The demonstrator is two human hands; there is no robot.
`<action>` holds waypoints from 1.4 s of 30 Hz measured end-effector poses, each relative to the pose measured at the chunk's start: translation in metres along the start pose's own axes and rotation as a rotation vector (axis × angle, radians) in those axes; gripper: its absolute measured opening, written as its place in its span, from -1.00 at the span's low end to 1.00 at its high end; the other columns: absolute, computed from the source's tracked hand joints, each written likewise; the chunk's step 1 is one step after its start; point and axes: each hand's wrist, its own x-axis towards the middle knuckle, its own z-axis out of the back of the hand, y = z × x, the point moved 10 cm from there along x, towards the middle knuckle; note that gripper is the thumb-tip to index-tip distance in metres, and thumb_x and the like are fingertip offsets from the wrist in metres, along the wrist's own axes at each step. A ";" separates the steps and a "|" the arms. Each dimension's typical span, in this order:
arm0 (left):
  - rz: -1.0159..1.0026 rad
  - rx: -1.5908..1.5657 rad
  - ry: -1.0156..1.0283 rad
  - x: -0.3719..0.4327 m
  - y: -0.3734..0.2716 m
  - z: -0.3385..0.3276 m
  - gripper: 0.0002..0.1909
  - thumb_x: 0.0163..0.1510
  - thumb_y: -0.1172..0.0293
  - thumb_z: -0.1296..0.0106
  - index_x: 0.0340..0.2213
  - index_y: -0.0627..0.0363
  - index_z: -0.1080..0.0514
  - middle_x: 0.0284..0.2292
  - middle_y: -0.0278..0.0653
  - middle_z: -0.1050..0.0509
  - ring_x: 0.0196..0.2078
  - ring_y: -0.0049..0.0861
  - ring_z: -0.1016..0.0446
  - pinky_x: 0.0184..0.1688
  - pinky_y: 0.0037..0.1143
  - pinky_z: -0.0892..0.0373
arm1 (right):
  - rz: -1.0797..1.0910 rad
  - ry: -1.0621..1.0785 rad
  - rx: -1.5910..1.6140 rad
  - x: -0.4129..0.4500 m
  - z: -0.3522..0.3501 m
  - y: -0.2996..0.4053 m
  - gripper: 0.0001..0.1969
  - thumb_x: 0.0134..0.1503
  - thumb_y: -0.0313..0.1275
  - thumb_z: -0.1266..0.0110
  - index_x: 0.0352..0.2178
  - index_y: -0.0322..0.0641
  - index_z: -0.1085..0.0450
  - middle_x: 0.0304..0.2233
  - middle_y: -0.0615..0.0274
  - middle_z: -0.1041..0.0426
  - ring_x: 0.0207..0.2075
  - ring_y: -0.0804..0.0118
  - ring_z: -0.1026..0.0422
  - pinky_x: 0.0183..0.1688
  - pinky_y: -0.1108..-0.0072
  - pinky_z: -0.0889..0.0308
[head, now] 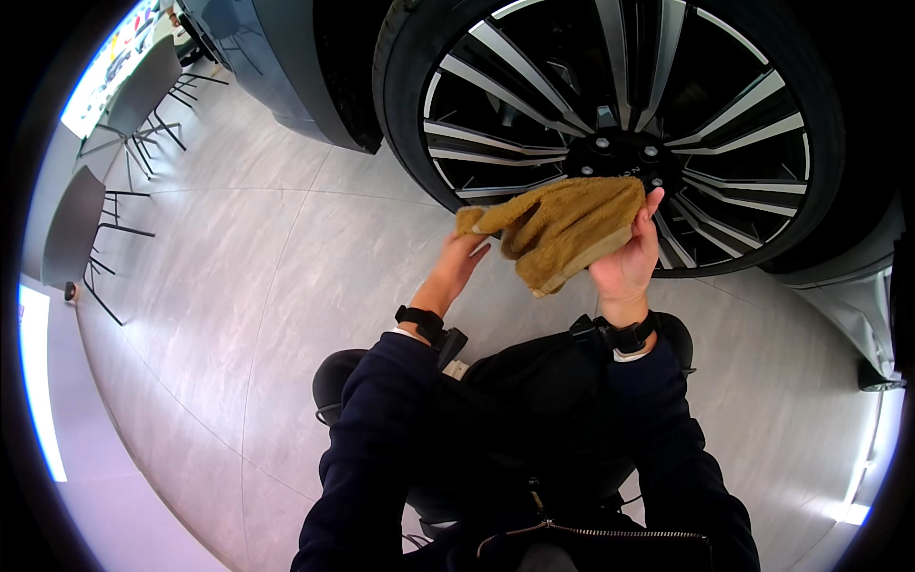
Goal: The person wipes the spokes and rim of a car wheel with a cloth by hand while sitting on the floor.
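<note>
A brown towelling cloth (572, 225) stretches between my two hands, just in front of a car wheel. My left hand (455, 264) pinches its left corner, which sags in folds. On the other side, my right hand (629, 261) holds the cloth from beneath and behind, fingers pointing up towards the hub. Behind the cloth is the alloy wheel rim (532, 86), with black and bright machined spokes. Several wheel bolts show at the hub, and the cloth covers the lower part of it. The black tyre (404, 136) rings the rim.
The car's grey-blue bumper (268, 64) curves down left of the wheel. Grey chairs (71, 229) stand along the left on the tiled floor (207, 286). Part of a person's hand (174, 18) shows at the far upper left. My knees are bent below my arms.
</note>
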 end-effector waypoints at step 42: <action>-1.290 1.335 -0.164 -0.122 -0.188 -0.100 -0.87 -0.19 0.57 -0.02 -0.50 0.10 -0.45 -0.27 -0.31 -0.53 -0.30 -0.26 -0.36 -0.15 -0.38 -0.22 | 0.508 0.506 -2.319 0.104 -0.081 -0.104 -0.40 -0.02 -0.28 -0.14 0.07 -0.20 -0.18 -0.26 0.13 -0.38 -0.16 0.13 -0.36 -0.13 0.41 -0.29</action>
